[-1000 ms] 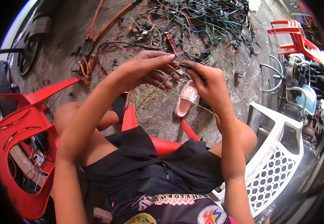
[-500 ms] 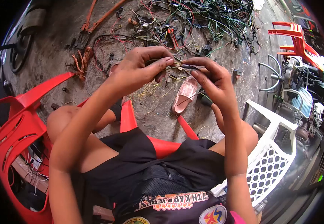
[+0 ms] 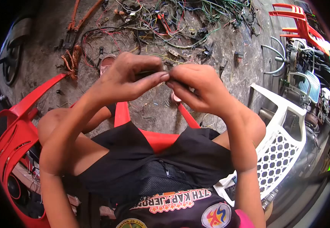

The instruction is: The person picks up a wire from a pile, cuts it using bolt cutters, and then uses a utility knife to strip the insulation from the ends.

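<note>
Both hands meet in front of me, above the floor, with their fingertips touching. My left hand [image 3: 129, 76] is closed, its thumb pressed toward the bent index finger. My right hand [image 3: 197, 87] is closed too, fingers curled and thumb tucked against them. Whatever is pinched between them is hidden by the fingers. Beyond the hands a tangle of coloured wires [image 3: 207, 15] lies on the concrete floor. Red-handled pliers [image 3: 164, 23] rest among the wires.
A red chair [image 3: 16, 133] stands at the left, a white chair [image 3: 283, 152] at the right. Red chairs [image 3: 298, 22] and metal parts are at the upper right. Orange-handled cutters [image 3: 73, 22] lie at the upper left. A pink slipper [image 3: 175, 98] shows below my right hand.
My hands have come closer together and my right hand has curled inward. The thin wires seen between the fingers before are now hidden. The view has shifted, and my right foot's slipper is mostly covered.
</note>
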`<state>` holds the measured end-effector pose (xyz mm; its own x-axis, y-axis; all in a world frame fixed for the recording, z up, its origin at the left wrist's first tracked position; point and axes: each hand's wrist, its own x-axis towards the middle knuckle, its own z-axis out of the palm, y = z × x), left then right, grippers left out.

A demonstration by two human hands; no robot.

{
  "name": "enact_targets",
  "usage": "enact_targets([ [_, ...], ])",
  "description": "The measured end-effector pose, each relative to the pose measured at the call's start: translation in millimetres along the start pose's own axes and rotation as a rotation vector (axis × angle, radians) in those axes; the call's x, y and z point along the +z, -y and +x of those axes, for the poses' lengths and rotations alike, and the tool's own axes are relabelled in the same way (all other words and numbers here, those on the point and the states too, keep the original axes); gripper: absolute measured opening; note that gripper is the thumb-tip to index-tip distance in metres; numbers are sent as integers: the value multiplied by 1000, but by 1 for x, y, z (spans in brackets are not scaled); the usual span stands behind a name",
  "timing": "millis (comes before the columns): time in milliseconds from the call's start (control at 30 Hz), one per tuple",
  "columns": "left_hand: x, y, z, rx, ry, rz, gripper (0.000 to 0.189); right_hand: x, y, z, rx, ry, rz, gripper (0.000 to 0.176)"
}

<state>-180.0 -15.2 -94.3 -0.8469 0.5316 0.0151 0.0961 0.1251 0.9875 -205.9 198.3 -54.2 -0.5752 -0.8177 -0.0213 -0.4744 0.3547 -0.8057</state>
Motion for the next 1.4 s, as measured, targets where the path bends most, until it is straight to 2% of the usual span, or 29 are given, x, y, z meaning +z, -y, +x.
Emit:
enact_targets([
  [33, 0, 0, -4, -10, 11, -10, 14, 0, 1, -7, 13, -1, 11, 10],
  [100, -5, 1, -11, 17, 186, -41, 14, 1, 1, -21, -1, 88, 148, 12],
  [167, 0, 1, -14, -19, 206, -39, 15, -2, -3, -33, 59, 132, 188, 12],
  [233, 2, 6, -14, -81, 203, -97, 15, -5, -19, -47, -1, 91, 119, 11],
  [267, 2, 12, -15, -176, 142, -209, 17, -13, -24, -54, 44, 91, 124, 11],
  [300, -6, 15, -9, -141, 228, -156, 24, -15, -29, -58, 52, 83, 127, 11],
  [400, 4, 17, 2, -95, 232, -119, 26, -22, -39, -73, 67, 96, 105, 14],
  [500, 4, 24, 15, -151, 279, -115, 27, -28, -49, -82, 18, 35, 73, 12],
  [567, 5, 32, 21, -187, 255, -234, 26, -33, -49, -87, 23, -17, 60, 12],
  [633, 0, 28, 31, -201, 310, -126, 26, -35, -48, -90, 60, -39, -16, 12],
  [733, 1, 21, 38, -361, 310, -184, 27, -32, -52, -98, 76, -138, -31, 18],
  [767, -3, 25, 41, -355, 329, -131, 27, -31, -52, -101, 96, -199, -36, 21],
  [833, -10, 25, 44, -508, 325, -81, 25, -38, -45, -102, 152, -239, -23, 24],
  [867, -9, 28, 44, -500, 328, -74, 25, -41, -41, -104, 211, -272, -2, 26],
  [933, -2, 36, 45, -354, 304, -100, 25, -46, -38, -107, 242, -320, -55, 26],
  [1033, -7, 36, 52, -310, 326, 28, 24, -56, -40, -116, 258, -408, -136, 23],
  [1067, -7, 36, 53, -266, 279, 31, 24, -59, -40, -118, 291, -421, -91, 21],
  [1133, -9, 29, 58, -258, 241, 68, 24, -63, -37, -121, 372, -452, -36, 16],
  [1300, -22, 11, 68, -233, 208, 76, 23, -69, -39, -126, 382, -443, -4, 14],
  [1333, -20, 9, 66, -257, 136, 53, 24, -68, -38, -125, 407, -464, 57, 14],
  [1400, -18, 11, 65, -297, 134, 69, 21, -65, -38, -122, 422, -475, 65, 15],
])
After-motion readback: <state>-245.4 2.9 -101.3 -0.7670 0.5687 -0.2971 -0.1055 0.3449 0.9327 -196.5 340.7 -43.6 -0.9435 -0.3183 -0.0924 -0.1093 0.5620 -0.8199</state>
